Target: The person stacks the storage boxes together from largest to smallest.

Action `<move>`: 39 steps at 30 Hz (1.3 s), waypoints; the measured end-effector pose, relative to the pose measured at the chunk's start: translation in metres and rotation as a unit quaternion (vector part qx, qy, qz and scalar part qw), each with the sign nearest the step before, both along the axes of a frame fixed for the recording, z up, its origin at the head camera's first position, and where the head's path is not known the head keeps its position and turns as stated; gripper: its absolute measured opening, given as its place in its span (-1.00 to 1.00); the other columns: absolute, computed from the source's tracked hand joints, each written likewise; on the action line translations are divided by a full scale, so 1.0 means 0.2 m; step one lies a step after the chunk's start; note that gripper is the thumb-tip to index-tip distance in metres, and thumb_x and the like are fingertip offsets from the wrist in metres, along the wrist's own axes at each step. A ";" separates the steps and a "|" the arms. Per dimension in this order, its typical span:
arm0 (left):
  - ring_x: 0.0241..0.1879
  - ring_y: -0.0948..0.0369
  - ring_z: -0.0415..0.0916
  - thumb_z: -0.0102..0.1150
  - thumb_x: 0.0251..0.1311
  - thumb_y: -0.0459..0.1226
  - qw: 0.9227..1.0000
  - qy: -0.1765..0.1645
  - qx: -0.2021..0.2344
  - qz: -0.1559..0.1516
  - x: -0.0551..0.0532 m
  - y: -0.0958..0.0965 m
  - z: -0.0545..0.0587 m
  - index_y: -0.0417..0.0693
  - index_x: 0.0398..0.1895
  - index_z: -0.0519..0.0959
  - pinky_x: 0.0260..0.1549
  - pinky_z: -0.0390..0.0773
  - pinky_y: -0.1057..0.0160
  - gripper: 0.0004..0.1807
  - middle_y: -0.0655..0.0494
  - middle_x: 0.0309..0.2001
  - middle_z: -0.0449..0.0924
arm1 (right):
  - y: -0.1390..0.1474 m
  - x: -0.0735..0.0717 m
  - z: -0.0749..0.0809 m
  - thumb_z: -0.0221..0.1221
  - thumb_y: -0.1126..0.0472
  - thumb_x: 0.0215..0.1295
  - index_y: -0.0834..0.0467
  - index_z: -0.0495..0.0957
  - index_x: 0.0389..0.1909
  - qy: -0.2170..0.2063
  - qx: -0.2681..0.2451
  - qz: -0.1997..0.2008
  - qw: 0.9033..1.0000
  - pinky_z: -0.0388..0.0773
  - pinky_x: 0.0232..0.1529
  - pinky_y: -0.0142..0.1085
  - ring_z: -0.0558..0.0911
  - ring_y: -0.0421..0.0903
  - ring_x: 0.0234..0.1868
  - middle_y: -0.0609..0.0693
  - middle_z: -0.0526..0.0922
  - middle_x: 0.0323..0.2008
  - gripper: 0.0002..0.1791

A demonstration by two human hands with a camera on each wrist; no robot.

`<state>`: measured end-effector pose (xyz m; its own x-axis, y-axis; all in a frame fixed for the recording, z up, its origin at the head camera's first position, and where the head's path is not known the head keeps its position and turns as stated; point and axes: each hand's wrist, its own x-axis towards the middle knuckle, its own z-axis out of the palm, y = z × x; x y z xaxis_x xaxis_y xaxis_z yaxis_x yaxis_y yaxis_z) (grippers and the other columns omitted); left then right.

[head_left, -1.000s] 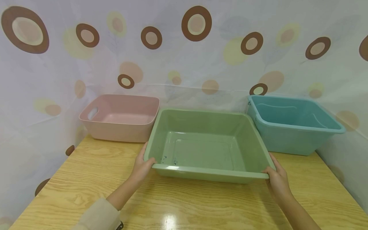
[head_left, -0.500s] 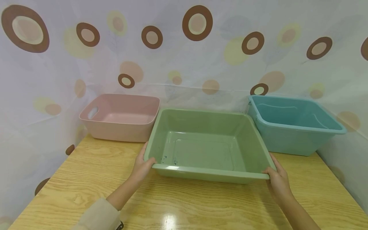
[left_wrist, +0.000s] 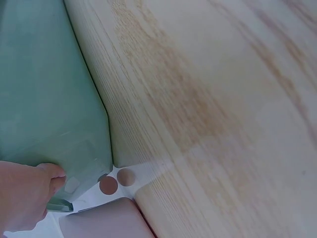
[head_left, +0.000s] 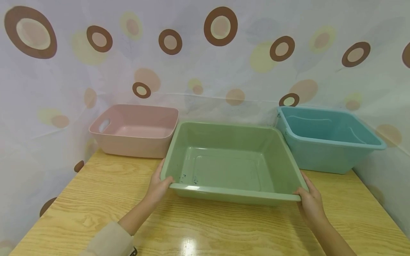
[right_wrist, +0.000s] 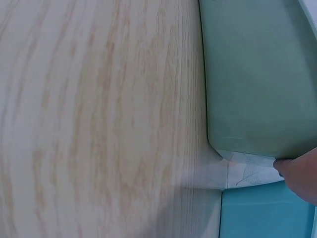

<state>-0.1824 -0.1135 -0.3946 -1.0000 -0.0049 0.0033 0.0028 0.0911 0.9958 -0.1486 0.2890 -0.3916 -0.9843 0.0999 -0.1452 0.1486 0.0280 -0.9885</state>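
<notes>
A green plastic basin (head_left: pixel 224 169) stands on the wooden table between two other tubs, with a few small dark blue marks on its floor at the near left. My left hand (head_left: pixel 157 186) grips its near left corner, thumb over the rim and fingers under the side. At the near right corner my right hand (head_left: pixel 310 202) holds the rim the same way. In the left wrist view the left hand (left_wrist: pixel 27 193) shows at the basin's rim. Only part of the right hand (right_wrist: pixel 299 176) appears in the right wrist view, beside the basin's outer wall (right_wrist: pixel 257 79).
A pink tub (head_left: pixel 134 146) with a handle hole stands left of the basin. On the right is a blue tub (head_left: pixel 323 154), close against the green rim. Behind them hangs a white cloth (head_left: pixel 208 71) with round prints. The wooden table (head_left: pixel 205 227) reaches toward me.
Both hands keep their hold on the green basin, and it stays in place. The head view has shifted very slightly.
</notes>
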 end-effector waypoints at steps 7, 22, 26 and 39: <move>0.24 -0.21 0.19 -0.10 -0.14 -0.51 1.000 0.000 -0.002 0.003 0.00 0.00 0.00 -0.13 0.45 -0.08 0.14 0.38 -0.09 -0.07 -0.28 0.35 0.09 | 0.00 0.01 0.00 -0.29 0.49 0.19 -0.04 -0.35 0.46 0.002 0.009 0.001 1.000 0.40 -0.17 -0.66 -0.12 0.14 0.40 0.04 -0.41 0.47 -0.14; 0.22 -0.20 0.21 -0.09 -0.15 -0.51 1.000 -0.004 -0.002 0.005 0.01 0.00 -0.01 -0.13 0.46 -0.10 0.13 0.40 -0.07 -0.06 -0.30 0.34 0.11 | 0.00 0.02 0.00 -0.28 0.49 0.20 -0.08 -0.35 0.46 0.000 -0.003 0.007 1.000 0.39 -0.13 -0.67 -0.14 0.12 0.41 -0.05 -0.40 0.48 -0.14; 0.23 -0.21 0.19 -0.10 -0.15 -0.51 1.000 -0.004 -0.001 0.003 0.01 0.00 -0.01 -0.13 0.46 -0.10 0.15 0.38 -0.09 -0.06 -0.30 0.35 0.10 | 0.00 0.02 0.00 -0.27 0.48 0.20 -0.08 -0.35 0.46 -0.003 -0.005 0.004 1.000 0.40 -0.13 -0.66 -0.11 0.09 0.40 -0.04 -0.40 0.48 -0.14; 0.23 -0.23 0.18 -0.09 -0.13 -0.50 1.000 -0.008 -0.003 0.008 0.02 0.00 0.01 -0.14 0.46 -0.12 0.14 0.39 -0.09 -0.06 -0.33 0.34 0.09 | 0.01 0.01 -0.02 -0.27 0.48 0.20 -0.09 -0.33 0.46 0.006 -0.005 0.008 1.000 0.40 -0.12 -0.66 -0.16 0.16 0.42 -0.04 -0.40 0.48 -0.14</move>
<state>-0.1779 -0.1144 -0.3933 -0.9997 -0.0202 -0.0130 -0.0149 0.0964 0.9952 -0.1469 0.2914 -0.3955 -0.9875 0.0829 -0.1338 0.1359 0.0201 -0.9905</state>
